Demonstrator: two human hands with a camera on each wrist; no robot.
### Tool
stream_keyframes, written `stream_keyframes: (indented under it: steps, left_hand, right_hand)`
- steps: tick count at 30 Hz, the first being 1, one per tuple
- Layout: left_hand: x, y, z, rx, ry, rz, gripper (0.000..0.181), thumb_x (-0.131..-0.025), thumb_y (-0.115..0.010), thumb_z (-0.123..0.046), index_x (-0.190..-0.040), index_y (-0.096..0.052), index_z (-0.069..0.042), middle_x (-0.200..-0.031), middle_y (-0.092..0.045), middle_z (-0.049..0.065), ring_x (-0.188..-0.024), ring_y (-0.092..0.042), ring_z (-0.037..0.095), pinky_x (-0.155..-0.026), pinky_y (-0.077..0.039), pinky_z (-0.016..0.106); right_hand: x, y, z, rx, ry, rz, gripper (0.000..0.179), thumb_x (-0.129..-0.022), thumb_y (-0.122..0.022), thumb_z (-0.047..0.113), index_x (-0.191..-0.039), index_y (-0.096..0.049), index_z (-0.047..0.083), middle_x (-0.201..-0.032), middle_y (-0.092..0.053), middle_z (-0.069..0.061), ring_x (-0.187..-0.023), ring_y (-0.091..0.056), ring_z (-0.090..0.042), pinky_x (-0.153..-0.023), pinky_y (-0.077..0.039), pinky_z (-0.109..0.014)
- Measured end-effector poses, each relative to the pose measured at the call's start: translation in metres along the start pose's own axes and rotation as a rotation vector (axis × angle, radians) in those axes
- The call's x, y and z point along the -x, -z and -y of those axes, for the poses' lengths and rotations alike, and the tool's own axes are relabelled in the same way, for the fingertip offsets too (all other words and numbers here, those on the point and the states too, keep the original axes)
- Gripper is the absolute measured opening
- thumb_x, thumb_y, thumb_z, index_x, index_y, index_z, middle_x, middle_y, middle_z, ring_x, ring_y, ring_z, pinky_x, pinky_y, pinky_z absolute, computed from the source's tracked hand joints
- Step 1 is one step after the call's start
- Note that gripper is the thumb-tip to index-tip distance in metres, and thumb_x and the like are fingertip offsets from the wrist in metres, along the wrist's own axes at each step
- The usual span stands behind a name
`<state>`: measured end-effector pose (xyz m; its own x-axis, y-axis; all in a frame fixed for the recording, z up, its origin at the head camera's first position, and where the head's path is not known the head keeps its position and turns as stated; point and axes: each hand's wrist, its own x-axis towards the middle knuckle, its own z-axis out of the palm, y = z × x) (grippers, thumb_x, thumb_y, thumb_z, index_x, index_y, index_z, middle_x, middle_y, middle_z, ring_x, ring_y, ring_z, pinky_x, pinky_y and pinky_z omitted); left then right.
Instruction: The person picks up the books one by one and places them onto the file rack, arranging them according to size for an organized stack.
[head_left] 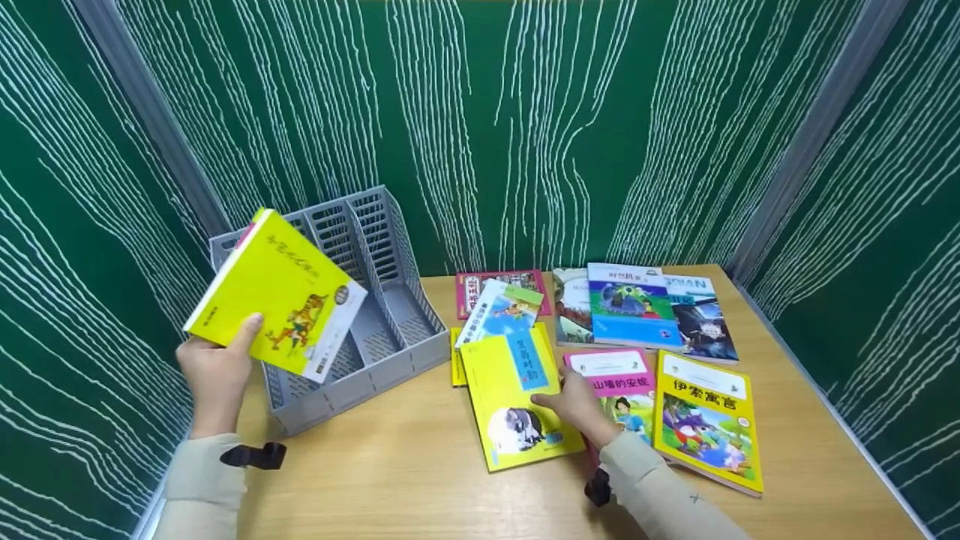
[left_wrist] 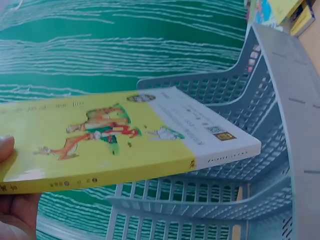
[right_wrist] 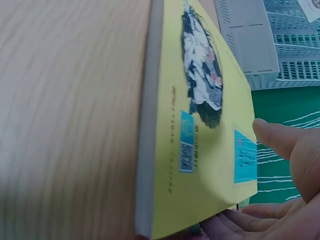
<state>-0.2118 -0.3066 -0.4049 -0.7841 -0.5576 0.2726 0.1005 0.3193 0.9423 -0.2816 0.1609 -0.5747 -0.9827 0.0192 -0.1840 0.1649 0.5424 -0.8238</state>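
Observation:
My left hand [head_left: 217,367] grips a yellow book [head_left: 281,292] with a tiger drawing, thumb on its cover. It is held tilted above the grey divided rack [head_left: 367,379]; a pink edge shows behind its upper left side. In the left wrist view, the yellow book [left_wrist: 100,130] ends in a white strip above the rack's slots. My right hand [head_left: 577,405] pinches the right edge of another yellow book [head_left: 499,397] with a blue title label. In the right wrist view, the thumb lies on that book [right_wrist: 210,165] and the other fingers reach beneath it.
Right of that hand lie a pink-framed book [head_left: 611,382] and a yellow-framed book [head_left: 709,420]. Behind are several overlapping books, including a blue one [head_left: 630,300], a white-and-blue one [head_left: 499,311] and a red one [head_left: 536,283]. Green walls [head_left: 480,150] enclose the wooden table [head_left: 405,480].

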Motion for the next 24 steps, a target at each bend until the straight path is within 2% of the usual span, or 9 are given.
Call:
stream_keyframes:
  steps: [5,8,13,19,24]
  left_hand:
    - [-0.001,0.012,0.001,-0.010,0.031,-0.077,0.058,-0.101,-0.076,-0.045,-0.152,-0.063,-0.020,-0.149,-0.070,0.003,-0.128,-0.074,0.023,-0.093,-0.059,0.018]
    - [-0.002,0.019,0.002,0.029,0.057,-0.132,0.059,-0.099,-0.078,-0.044,-0.152,-0.063,-0.021,-0.150,-0.070,0.001,-0.130,-0.073,0.021,-0.097,-0.059,0.020]
    - [-0.003,0.026,0.006,0.077,0.064,-0.221,0.061,-0.097,-0.078,-0.045,-0.152,-0.064,-0.022,-0.149,-0.071,0.000,-0.131,-0.072,0.018,-0.101,-0.058,0.023]
    - [0.001,0.027,0.009,0.083,0.034,-0.257,0.056,-0.101,-0.075,-0.043,-0.153,-0.063,-0.026,-0.150,-0.070,-0.003,-0.133,-0.071,0.019,-0.098,-0.059,0.021]
    - [0.004,0.027,0.010,0.150,0.033,-0.282,0.055,-0.100,-0.077,-0.040,-0.152,-0.064,-0.026,-0.150,-0.070,-0.003,-0.133,-0.071,0.018,-0.101,-0.058,0.024]
  right_hand:
    - [-0.002,-0.004,-0.003,0.024,-0.023,-0.008,0.083,-0.094,-0.085,0.017,-0.158,-0.041,-0.013,-0.151,-0.059,-0.033,-0.138,-0.061,-0.045,-0.119,-0.050,-0.057]
    - [-0.004,-0.006,-0.005,0.046,-0.020,-0.015,0.084,-0.094,-0.085,0.016,-0.159,-0.040,-0.013,-0.152,-0.058,-0.033,-0.139,-0.060,-0.046,-0.120,-0.049,-0.057]
    - [-0.002,-0.009,-0.007,0.091,0.034,-0.051,0.077,-0.090,-0.088,0.014,-0.150,-0.049,-0.015,-0.139,-0.067,-0.031,-0.126,-0.067,-0.043,-0.113,-0.055,-0.056]
    - [0.001,-0.012,-0.006,0.177,0.031,-0.066,0.074,-0.090,-0.089,0.017,-0.148,-0.051,-0.012,-0.131,-0.069,-0.026,-0.118,-0.070,-0.039,-0.107,-0.059,-0.054]
    - [0.000,-0.014,-0.005,0.190,0.055,-0.078,0.076,-0.087,-0.090,0.016,-0.146,-0.052,-0.013,-0.128,-0.070,-0.026,-0.115,-0.071,-0.039,-0.105,-0.060,-0.054]
